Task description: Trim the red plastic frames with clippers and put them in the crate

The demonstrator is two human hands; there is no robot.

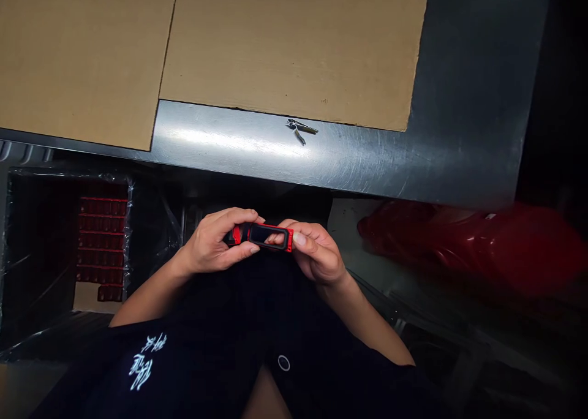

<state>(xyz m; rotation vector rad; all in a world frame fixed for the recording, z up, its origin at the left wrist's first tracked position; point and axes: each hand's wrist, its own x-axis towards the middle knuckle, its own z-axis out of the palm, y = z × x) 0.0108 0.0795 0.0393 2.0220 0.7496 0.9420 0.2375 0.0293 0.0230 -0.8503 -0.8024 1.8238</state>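
Close to my body, in front of the table edge, both hands hold a small red and black plastic part (263, 236) with a long rounded opening or glossy window in its middle. My left hand (219, 238) grips its left end between thumb and fingers. At the red right end, my right hand (318, 249) pinches it with the thumb on top. Some of my fingers are hidden beneath the part. A nail clipper (302, 128) lies unfolded on the metal table, beyond the hands.
Cardboard sheets (289, 45) cover much of the metal table (229, 140). Down to the left stands a plastic-lined box (131, 223) with rows of dark red parts (101, 241). On the right lies a bag of red plastic (459, 235), below the table's edge.
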